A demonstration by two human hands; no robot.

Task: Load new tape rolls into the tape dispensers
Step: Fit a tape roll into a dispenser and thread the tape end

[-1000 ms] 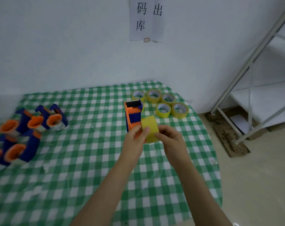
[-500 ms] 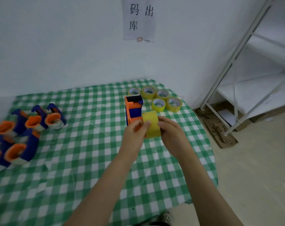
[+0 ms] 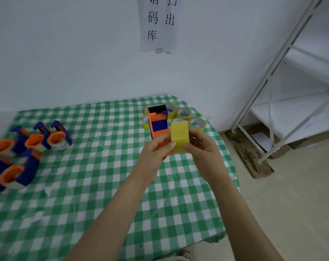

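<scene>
Yellow tape roll (image 3: 179, 136) is up off the table, held edge-on between both hands, right against the lower end of an orange-and-blue dispenser (image 3: 158, 125). Left hand (image 3: 156, 149) is wrapped round the dispenser's orange base w/ the thumb tip touching the roll's near edge. Right hand (image 3: 201, 147) pinches the roll: thumb pressed on the yellow band, other fingers curled behind it. Can't tell if the roll is seated on the dispenser yet.

Just behind, at the far edge of the table (image 3: 96, 166) with its green check cloth, sit the spare rolls (image 3: 184, 112), bunched together and lying flat. Well off to the left is a cluster of loaded dispensers (image 3: 56, 138), orange hubs showing.

Beyond that: paper sign (image 3: 160, 25) on the wall, white shelf rack (image 3: 291, 113) at right, cardboard (image 3: 254, 162) flat on the floor by its foot.
</scene>
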